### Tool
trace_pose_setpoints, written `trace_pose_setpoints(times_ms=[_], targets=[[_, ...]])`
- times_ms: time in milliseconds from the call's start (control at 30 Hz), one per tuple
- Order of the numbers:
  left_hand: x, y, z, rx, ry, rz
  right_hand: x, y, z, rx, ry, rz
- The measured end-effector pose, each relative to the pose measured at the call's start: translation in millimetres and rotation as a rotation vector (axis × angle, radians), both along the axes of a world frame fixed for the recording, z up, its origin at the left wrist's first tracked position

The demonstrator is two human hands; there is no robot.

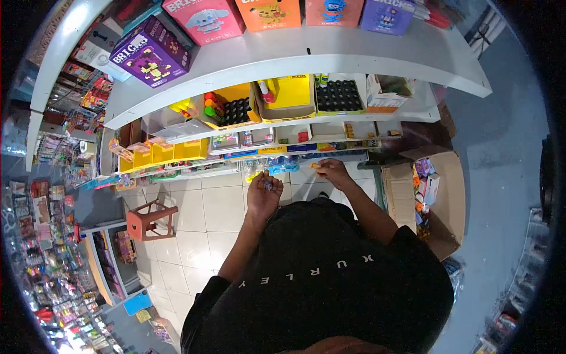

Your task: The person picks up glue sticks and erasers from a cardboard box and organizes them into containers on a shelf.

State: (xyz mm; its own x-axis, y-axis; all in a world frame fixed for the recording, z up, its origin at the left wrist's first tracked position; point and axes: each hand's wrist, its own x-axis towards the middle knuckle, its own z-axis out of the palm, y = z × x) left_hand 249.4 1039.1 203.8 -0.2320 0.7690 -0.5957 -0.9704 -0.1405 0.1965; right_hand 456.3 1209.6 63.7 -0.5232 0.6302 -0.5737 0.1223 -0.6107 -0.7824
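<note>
- Far left: racks crowded with small packaged goods point(41, 236) run down the edge of the view; the packets are too small to identify.
- The floor point(200, 218) is pale square tile. One reddish-brown plastic stool point(152, 219) stands on it, left of the person.
- White shelving point(330, 56) fills the upper middle. Its top board carries five brick-toy boxes: a purple one point(150, 52) at the left, then pink point(203, 19), orange point(268, 12), a reddish one point(333, 10) and another purple one point(386, 15).
- On the next board down sit yellow trays point(289, 94); one holds coloured bottles beside a black grid insert point(236, 111), and another black grid point(339, 95) sits in a tray further right.
- Lower left, yellow bins point(171, 152) stand in a row, with flat packets on the shelf just right of them.
- The left hand point(263, 197) is raised before the lowest shelf, fingers pinched narrowly on a small item point(268, 184) too small to identify.
- The right hand point(333, 172) reaches to the shelf edge, fingertips closed on a small orange piece point(316, 166).
- Right: one open cardboard box point(448, 200) rests on the floor, with colourful small packs inside.
</note>
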Motion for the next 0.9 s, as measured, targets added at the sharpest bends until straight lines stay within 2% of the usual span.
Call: trace_pose_setpoints(times_ms=[100,233,267,367,400,500,567,700,800,900], targets=[[-5.6,-11.5,-11.8,0.044,-0.019,0.063,-17.2,18.2,-28.5,0.097,-0.075,0.088],[-5.5,-26.9,1.4,-0.059,0.019,0.183,-60.0,47.1,-46.9,0.129,-0.11,0.16],[-5.9,-32.7,2.1,-0.056,0.017,0.214,-72.3,55.0,-51.5,0.218,-0.161,0.168],[-4.8,-51.7,3.2,-0.051,0.005,0.308,-107.0,84.6,-79.1,0.701,-0.103,0.326],[-3.8,-59.4,0.0,-0.051,0.033,0.333,-114.0,93.0,-81.8,0.53,-0.172,0.354],[-0.4,-75.7,-0.1,-0.06,0.032,0.427,-148.2,111.7,-102.3,0.57,-0.4,0.398],[0.8,-83.0,0.1,-0.076,0.024,0.478,-163.2,113.0,-86.4,0.738,-0.504,0.462],[4.5,-95.9,5.9,-0.087,0.036,0.555,-181.7,119.9,-41.5,0.606,-0.583,0.674],[5.4,-103.2,4.3,-0.083,0.036,0.599,-189.3,128.4,-78.5,0.727,-0.595,0.709],[5.0,-107.8,3.4,-0.09,0.018,0.637,-195.3,131.3,-86.0,0.746,-0.631,0.695]])
